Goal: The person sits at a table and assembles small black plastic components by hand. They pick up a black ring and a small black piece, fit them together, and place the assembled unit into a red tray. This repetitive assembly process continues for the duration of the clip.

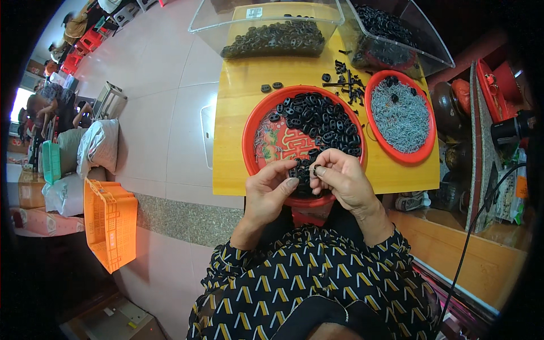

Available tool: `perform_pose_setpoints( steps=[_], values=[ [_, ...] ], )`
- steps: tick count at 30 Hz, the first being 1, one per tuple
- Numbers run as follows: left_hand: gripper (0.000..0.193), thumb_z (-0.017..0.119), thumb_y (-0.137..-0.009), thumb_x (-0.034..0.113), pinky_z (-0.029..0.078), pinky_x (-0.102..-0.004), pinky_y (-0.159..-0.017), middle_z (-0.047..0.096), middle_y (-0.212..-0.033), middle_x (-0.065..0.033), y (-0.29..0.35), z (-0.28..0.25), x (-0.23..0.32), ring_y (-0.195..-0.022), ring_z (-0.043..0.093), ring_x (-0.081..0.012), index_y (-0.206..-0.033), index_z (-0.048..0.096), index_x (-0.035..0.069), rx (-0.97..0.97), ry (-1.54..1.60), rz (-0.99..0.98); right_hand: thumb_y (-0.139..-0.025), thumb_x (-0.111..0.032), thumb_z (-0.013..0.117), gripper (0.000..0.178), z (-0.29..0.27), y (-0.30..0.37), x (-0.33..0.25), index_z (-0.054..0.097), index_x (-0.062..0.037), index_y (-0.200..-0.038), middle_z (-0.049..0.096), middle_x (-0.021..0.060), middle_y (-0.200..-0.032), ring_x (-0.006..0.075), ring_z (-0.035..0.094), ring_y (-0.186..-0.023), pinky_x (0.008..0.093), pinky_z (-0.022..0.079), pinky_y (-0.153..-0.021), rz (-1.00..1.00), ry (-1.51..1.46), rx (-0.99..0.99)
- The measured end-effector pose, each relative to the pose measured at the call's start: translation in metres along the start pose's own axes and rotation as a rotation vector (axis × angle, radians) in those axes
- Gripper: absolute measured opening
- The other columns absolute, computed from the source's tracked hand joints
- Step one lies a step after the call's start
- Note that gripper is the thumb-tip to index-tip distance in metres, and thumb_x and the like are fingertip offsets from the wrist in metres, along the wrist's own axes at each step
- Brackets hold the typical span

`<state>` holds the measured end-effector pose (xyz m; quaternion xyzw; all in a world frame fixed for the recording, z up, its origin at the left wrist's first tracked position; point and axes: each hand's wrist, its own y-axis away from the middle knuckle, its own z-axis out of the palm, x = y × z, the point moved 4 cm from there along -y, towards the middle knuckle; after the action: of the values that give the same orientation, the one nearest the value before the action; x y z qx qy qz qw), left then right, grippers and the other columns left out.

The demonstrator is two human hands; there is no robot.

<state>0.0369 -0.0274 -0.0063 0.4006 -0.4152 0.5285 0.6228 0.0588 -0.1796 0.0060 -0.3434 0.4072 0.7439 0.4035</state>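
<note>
My left hand [269, 190] is over the near rim of a red round tray [247, 150], thumb and index finger closed on a small black oval two-hole piece [295, 171]. Close beside it my right hand [347, 184] is pinched, its fingertips round something too small to make out. Below both hands and along the tray's far and right sides lie many loose black two-hole pieces [326, 116]. A few thin grey metal bits [262, 141] rest on the tray's patterned left part.
To the right, a red oval tray [370, 116] holds many small grey metal pieces [399, 119]. Loose black pieces [348, 85] lie on the yellow table [229, 124]. Two clear bins [266, 25] [396, 34] stand at the back. An orange crate [110, 226] and sacks [99, 144] stand left; people [51, 105] sit beyond.
</note>
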Motion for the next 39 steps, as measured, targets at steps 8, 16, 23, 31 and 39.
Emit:
perform_pose_setpoints(
  steps=[8,16,23,31,39],
  values=[
    [0.029,0.058,-0.078,-0.005,0.042,-0.0217,-0.072,0.055,-0.089,-0.0029,0.000,0.002,-0.006,-0.080,0.051,-0.0084,-0.107,0.053,-0.005,-0.033,0.077,0.003,-0.083,-0.006,0.054,0.010,0.002,-0.001,0.004,0.052,0.0010,-0.090,0.055,0.0040,-0.075,0.0099,0.055,-0.066,0.0230,0.048,-0.058,0.039,-0.175,-0.122],
    [0.029,0.058,-0.078,-0.005,0.042,-0.0216,-0.072,0.055,-0.089,-0.0026,0.000,0.003,-0.004,-0.080,0.051,-0.0083,-0.107,0.053,-0.005,-0.037,0.072,-0.018,-0.085,-0.010,0.053,0.010,0.001,-0.001,0.007,0.052,-0.0015,-0.090,0.054,0.0024,-0.072,0.0082,0.053,-0.061,0.0204,0.045,-0.052,0.048,-0.069,-0.134],
    [0.030,0.059,-0.078,-0.005,0.043,-0.0215,-0.072,0.055,-0.088,-0.0028,0.001,0.000,-0.004,-0.080,0.052,-0.0084,-0.107,0.053,-0.005,-0.020,0.074,-0.002,-0.085,-0.011,0.054,0.015,0.001,0.004,0.001,0.053,0.0001,-0.095,0.056,0.0031,-0.074,0.0087,0.056,-0.063,0.0207,0.049,-0.054,0.012,-0.067,-0.081],
    [0.030,0.059,-0.078,-0.004,0.043,-0.0214,-0.072,0.054,-0.088,-0.0026,0.001,0.003,-0.002,-0.080,0.051,-0.0084,-0.107,0.053,-0.005,-0.028,0.055,0.018,-0.082,-0.003,0.055,0.015,0.006,0.007,-0.003,0.052,0.0030,-0.096,0.056,0.0054,-0.077,0.0092,0.057,-0.064,0.0212,0.050,-0.056,-0.111,0.024,-0.022],
    [0.030,0.059,-0.078,-0.004,0.042,-0.0212,-0.071,0.054,-0.088,-0.0025,0.001,0.004,0.000,-0.080,0.051,-0.0083,-0.107,0.053,-0.006,-0.042,0.080,0.020,-0.081,-0.005,0.057,0.008,0.006,0.008,-0.003,0.054,0.0002,-0.087,0.055,0.0019,-0.072,0.0060,0.054,-0.061,0.0180,0.046,-0.052,-0.065,0.190,0.037]
  ],
)
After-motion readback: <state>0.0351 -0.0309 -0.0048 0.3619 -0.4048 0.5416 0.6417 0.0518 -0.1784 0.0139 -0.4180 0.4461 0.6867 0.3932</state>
